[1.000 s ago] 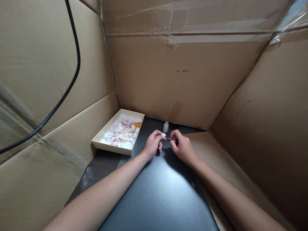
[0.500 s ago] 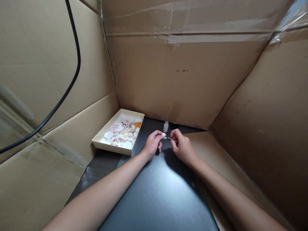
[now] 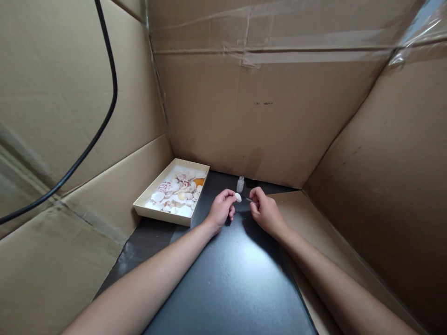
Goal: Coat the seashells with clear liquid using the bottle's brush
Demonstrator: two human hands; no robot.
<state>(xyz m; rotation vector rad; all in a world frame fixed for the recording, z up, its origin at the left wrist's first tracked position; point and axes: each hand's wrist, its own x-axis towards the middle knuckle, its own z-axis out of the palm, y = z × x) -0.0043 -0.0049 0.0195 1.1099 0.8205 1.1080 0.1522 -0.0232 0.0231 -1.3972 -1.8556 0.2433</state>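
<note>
My left hand pinches a small white seashell between thumb and fingertips, above the dark tabletop. My right hand is closed around a thin, slender tool, which may be a small brush; its kind is too small to tell for certain. The tool's tip points left toward the shell, with a narrow gap showing between them. Just behind the shell, a small clear bottle without a cap stands upright on the table.
At the left, a shallow cream tray holds several seashells. Cardboard walls surround the dark table at the back and both sides. Flat cardboard lies along the right. A black cable hangs at upper left.
My right hand has drawn slightly to the right, taking the thin tool's tip off the shell. The shell in my left hand has tilted a little.
</note>
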